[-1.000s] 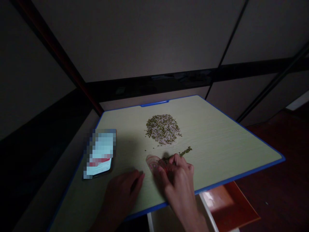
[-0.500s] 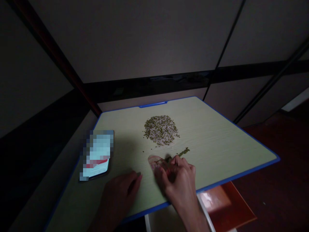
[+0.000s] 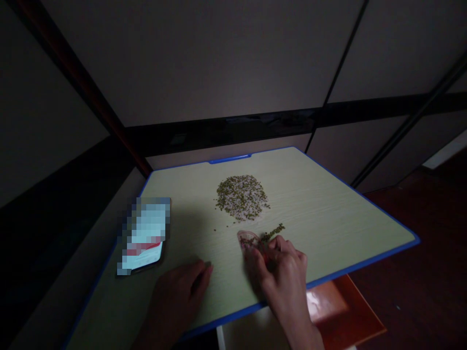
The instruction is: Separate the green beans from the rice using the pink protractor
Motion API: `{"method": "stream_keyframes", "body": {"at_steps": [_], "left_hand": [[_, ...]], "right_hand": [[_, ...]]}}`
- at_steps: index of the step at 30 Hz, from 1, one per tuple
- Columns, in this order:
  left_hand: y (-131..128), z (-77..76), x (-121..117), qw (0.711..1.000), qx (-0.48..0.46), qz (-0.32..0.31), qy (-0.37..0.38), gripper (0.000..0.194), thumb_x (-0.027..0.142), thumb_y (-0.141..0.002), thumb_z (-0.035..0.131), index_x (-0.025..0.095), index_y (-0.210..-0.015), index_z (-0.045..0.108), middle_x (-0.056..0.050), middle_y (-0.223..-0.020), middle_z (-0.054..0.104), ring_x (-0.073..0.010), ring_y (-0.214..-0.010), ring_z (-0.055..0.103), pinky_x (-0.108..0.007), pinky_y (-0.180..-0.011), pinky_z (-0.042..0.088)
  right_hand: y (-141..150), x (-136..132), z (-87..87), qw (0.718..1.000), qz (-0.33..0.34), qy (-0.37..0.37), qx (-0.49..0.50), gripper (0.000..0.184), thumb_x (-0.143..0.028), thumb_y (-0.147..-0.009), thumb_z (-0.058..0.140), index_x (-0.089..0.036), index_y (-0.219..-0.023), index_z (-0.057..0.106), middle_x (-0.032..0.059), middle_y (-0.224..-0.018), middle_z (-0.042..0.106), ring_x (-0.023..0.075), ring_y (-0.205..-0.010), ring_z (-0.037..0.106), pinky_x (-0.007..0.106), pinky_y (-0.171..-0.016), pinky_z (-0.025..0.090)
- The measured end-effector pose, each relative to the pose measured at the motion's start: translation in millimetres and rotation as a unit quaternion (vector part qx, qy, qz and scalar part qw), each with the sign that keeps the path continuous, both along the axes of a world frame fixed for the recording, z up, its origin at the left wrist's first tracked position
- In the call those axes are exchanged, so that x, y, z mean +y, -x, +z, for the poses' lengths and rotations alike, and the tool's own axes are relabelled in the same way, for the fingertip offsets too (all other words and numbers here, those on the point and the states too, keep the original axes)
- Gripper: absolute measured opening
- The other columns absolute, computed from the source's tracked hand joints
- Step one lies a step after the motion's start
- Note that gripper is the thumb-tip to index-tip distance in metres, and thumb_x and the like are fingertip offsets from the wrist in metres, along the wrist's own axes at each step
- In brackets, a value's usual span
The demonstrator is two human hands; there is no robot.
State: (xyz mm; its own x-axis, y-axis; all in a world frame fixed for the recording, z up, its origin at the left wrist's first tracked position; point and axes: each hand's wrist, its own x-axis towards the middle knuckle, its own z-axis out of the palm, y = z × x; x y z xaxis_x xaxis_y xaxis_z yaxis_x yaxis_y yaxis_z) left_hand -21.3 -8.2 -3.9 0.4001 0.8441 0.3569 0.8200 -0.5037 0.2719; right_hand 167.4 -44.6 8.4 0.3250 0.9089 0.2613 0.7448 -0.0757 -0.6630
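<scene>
My right hand (image 3: 282, 265) is closed on a small clear plastic piece (image 3: 248, 239) with a rounded edge and reddish print, held low over the table. My fingers hide much of it, so its full shape is unclear. Close to the fingertips runs a short line of small green beans (image 3: 274, 232). Farther back lies a round, flat heap of green beans mixed with pale grains (image 3: 242, 196), with a few strays around it. My left hand (image 3: 178, 296) rests on the table near the front edge, fingers curled in, with nothing visible in them.
The pale table (image 3: 328, 214) has a blue rim and a blue handle (image 3: 230, 159) at its far edge. A lit phone (image 3: 151, 255), partly pixelated, lies at the left. Below the front edge is an orange-brown panel (image 3: 339, 306). Cabinet doors (image 3: 219, 63) stand behind.
My right hand has slid a little to the right with the plastic piece, nearer the line of beans. My left hand stays in about the same place.
</scene>
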Motion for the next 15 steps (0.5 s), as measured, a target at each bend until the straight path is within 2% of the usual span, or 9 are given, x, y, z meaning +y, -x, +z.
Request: {"method": "stream_keyframes", "body": {"at_steps": [4,8,9,11,15], "left_hand": [[-0.1,0.1,-0.3,1.0,0.001,0.002,0.002,0.04,0.041,-0.087,0.032,0.022,-0.061,0.055,0.004,-0.053,0.059,-0.0104,-0.047,0.056,-0.022,-0.048,0.038],[1.1,-1.5,-0.4,1.0,0.002,0.004,0.004,0.04,0.042,-0.087,0.032,0.023,-0.06,0.056,0.004,-0.052,0.059,-0.0108,-0.047,0.056,-0.023,-0.048,0.038],[1.5,-1.9,-0.4,1.0,0.003,0.003,0.005,0.039,0.041,-0.087,0.033,0.023,-0.061,0.056,0.004,-0.053,0.059,-0.0107,-0.047,0.056,-0.023,-0.048,0.038],[2.1,-2.5,-0.2,1.0,0.004,0.003,0.009,0.039,0.041,-0.087,0.034,0.022,-0.06,0.054,0.004,-0.052,0.058,-0.0103,-0.047,0.055,-0.023,-0.048,0.037],[2.2,-2.2,0.0,1.0,0.005,0.007,0.008,0.04,0.041,-0.087,0.033,0.022,-0.057,0.052,0.004,-0.052,0.058,-0.0102,-0.047,0.054,-0.023,-0.048,0.036]], "right_hand": [[0.2,0.4,-1.1,1.0,-0.007,0.006,0.016,0.027,-0.025,-0.082,0.049,-0.017,-0.06,0.062,0.0065,-0.074,0.056,0.0259,-0.076,0.052,0.04,-0.07,0.031],[-9.2,4.7,1.3,0.986,0.055,-0.027,0.153,0.038,-0.03,-0.081,0.05,-0.018,-0.045,0.049,0.0033,-0.064,0.049,0.0197,-0.066,0.05,0.033,-0.062,0.036],[-16.0,6.3,2.9,0.978,0.069,-0.037,0.192,0.038,-0.03,-0.081,0.05,-0.019,-0.045,0.047,0.0028,-0.065,0.048,0.0183,-0.065,0.049,0.031,-0.059,0.037],[-36.7,9.7,6.8,0.974,0.07,-0.049,0.21,0.033,-0.031,-0.08,0.05,-0.019,-0.049,0.05,0.0021,-0.066,0.047,0.0176,-0.065,0.048,0.03,-0.06,0.038],[-95.8,17.4,10.2,0.991,0.005,-0.059,0.122,0.032,-0.038,-0.075,0.054,-0.02,-0.048,0.049,0.0009,-0.06,0.045,0.0173,-0.058,0.045,0.03,-0.055,0.035]]}}
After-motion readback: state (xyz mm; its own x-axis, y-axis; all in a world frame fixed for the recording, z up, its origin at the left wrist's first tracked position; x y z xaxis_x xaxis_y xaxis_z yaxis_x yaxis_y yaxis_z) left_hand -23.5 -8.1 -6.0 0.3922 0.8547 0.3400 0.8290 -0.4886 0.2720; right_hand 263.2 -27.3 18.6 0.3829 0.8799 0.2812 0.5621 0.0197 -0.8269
